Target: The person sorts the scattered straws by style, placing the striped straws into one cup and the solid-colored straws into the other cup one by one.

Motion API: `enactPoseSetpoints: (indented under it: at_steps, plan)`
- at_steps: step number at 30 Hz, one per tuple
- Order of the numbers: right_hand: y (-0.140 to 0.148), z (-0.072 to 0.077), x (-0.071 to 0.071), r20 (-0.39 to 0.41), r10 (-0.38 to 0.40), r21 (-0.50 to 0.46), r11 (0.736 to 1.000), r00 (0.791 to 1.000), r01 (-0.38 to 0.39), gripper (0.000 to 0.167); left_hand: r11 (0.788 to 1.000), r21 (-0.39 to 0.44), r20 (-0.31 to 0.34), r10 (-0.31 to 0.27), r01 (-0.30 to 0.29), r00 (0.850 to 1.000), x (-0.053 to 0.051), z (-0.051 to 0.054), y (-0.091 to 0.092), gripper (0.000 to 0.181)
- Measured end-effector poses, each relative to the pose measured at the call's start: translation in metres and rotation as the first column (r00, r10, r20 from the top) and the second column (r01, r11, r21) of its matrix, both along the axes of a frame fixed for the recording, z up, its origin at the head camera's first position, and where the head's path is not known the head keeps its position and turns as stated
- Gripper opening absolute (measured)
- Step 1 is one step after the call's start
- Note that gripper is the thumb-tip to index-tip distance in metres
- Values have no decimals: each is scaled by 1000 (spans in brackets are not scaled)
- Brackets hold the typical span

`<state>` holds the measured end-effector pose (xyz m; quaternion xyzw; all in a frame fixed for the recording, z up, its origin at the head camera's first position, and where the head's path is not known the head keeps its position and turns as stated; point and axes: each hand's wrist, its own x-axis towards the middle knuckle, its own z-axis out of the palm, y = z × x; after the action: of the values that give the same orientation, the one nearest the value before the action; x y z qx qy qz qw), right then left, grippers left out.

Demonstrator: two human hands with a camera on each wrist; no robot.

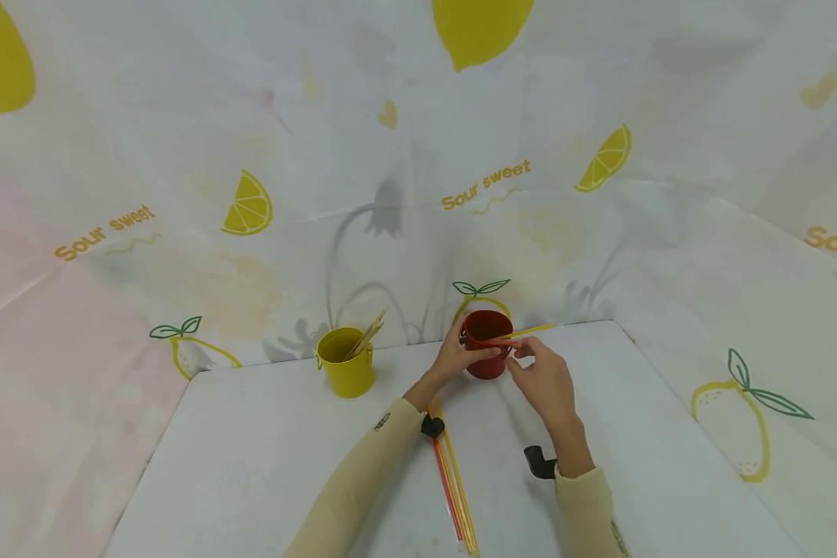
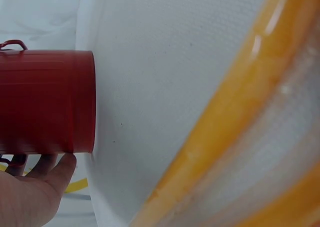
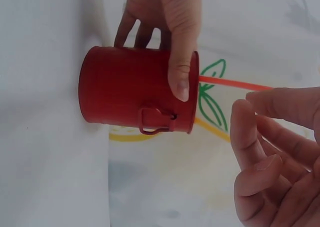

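A small red metal bucket [image 1: 487, 361] with wire side handles stands upright near the table's back edge. My left hand [image 1: 458, 353] grips it from the side, thumb lying across the front near the rim, as the right wrist view shows. Out of the bucket's mouth rise a thin red stick [image 3: 232, 83] and a thin yellow stick [image 1: 533, 330]. At the red stick's upper end, the curled fingers of my right hand [image 1: 545, 381] hold it; the exact contact is partly hidden behind the fingers. How far the sticks reach inside the bucket is hidden.
A yellow bucket [image 1: 349, 380] holding pale thin sticks [image 1: 370, 337] stands at the left. Long red and yellow-orange sticks [image 1: 455, 480] lie on the white table [image 1: 251, 465] beside my left forearm. A lemon-printed cloth [image 1: 363, 155] hangs behind the table.
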<state>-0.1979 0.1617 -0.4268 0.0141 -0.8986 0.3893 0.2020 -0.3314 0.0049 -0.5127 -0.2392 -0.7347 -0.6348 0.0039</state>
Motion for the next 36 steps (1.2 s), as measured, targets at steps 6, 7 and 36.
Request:
enactPoseSetpoints:
  at_steps: [6, 7, 36]
  plan:
    - [2, -2, 9, 42, 50, -10, 999, 998, -50, 14, 999, 27, -6, -19, 19, 1000, 9, 13, -3, 74]
    - [2, -4, 10, 61, 74, -20, 997, 995, -73, 12, 999, 35, -9, -30, 30, 1000, 11, 16, -4, 74]
    - [-30, -47, 30, 460, 585, -124, 787, 668, -604, 20, 1000, -17, 22, 7, -7, 1000, -1, 0, -1, 75]
